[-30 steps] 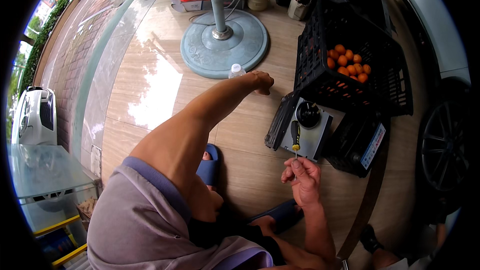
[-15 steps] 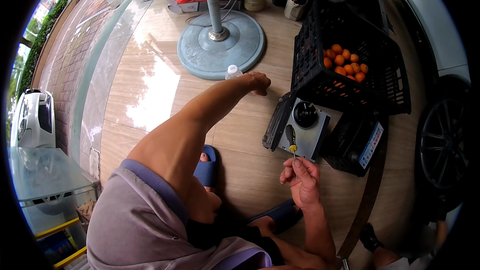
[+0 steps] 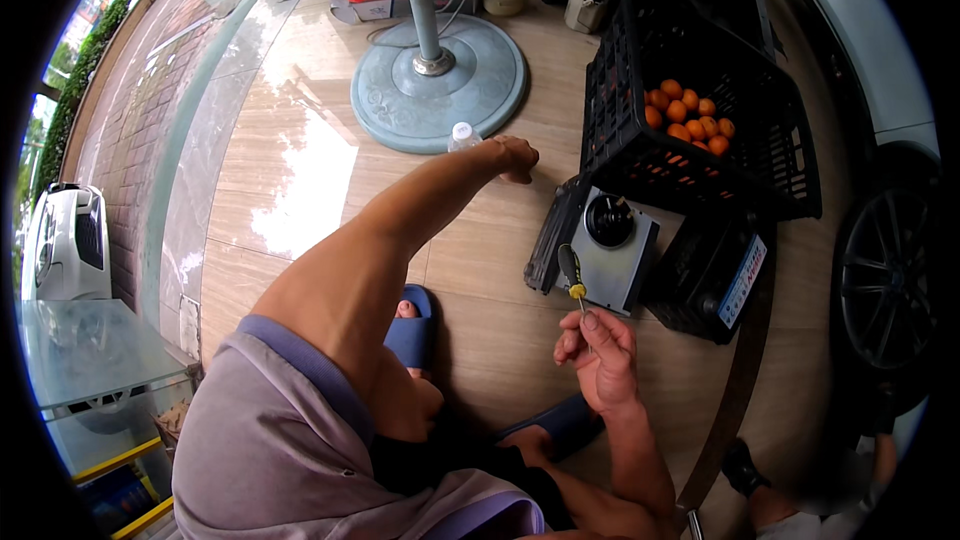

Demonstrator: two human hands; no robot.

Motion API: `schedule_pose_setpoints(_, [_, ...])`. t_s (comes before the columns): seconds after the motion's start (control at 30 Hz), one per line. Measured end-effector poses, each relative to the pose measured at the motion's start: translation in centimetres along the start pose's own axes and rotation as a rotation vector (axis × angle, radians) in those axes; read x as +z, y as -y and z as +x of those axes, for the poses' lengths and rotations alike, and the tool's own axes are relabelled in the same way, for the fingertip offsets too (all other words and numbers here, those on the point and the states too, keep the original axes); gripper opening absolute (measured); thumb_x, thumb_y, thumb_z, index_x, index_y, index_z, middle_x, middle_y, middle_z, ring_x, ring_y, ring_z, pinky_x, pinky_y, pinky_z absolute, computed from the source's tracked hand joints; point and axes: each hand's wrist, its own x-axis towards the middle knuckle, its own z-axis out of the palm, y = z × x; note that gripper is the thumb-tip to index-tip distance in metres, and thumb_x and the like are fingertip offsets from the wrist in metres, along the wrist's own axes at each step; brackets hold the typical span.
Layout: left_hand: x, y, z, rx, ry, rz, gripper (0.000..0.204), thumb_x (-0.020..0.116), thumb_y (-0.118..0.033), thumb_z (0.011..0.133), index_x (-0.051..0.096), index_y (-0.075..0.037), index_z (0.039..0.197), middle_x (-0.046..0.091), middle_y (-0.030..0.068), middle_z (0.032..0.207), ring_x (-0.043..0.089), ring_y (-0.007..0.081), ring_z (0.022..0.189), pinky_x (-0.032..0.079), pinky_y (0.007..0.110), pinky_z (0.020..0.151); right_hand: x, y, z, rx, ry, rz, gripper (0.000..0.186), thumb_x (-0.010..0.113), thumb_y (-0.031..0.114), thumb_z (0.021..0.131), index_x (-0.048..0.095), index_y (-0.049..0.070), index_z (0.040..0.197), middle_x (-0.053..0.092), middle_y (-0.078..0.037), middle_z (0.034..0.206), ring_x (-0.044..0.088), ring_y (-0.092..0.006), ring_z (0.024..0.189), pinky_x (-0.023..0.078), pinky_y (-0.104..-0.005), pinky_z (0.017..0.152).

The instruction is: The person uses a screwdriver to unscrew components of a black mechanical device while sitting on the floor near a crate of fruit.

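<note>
Screwdriver point(image 3: 570, 267), handle outward, is pinched by its thin shaft in the right hand point(image 3: 605, 358), near the grey metal unit point(image 3: 614, 268); a loose pinch could drop it. Whether the left hand point(image 3: 516, 159) holds anything, I cannot tell; its forearm could knock the bottle point(image 3: 463, 137).

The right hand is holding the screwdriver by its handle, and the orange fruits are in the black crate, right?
Not quite: in the head view, the right hand grips the screwdriver by its metal shaft, with the handle pointing away. The orange fruits are in the black crate, as you say.
</note>
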Motion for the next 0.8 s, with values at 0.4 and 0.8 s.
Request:
schedule_pose_setpoints(0.4, [-0.4, 0.0, -0.2, 0.014, 0.011, -0.015, 0.042, 0.064, -0.043, 0.090, 0.071, -0.015, 0.119, 0.072, 0.0138, 0.117, 0.067, 0.0332, 0.114, 0.055, 0.045, 0.093, -0.9, -0.9, 2.5, 0.009, -0.192, 0.320, 0.084, 0.044, 0.065, 0.102, 0.021, 0.010, 0.161, 0.058, -0.017, 0.132, 0.066, -0.0277, 0.092, 0.054, -0.0411, 0.080])
schedule_pose_setpoints(0.8, [-0.1, -0.3, 0.1, 0.005, 0.014, 0.013, 0.040, 0.065, -0.044, 0.090, 0.071, -0.015, 0.117, 0.072, 0.0115, 0.117, 0.067, 0.0323, 0.114, 0.054, 0.046, 0.094, 1.7, -4.0, 0.4, 0.058, 0.158, -0.581, 0.033, 0.064, 0.033, 0.103, 0.066, 0.000, 0.103, 0.060, -0.002, 0.066, 0.054, -0.0100, 0.059, 0.044, -0.0288, 0.055])
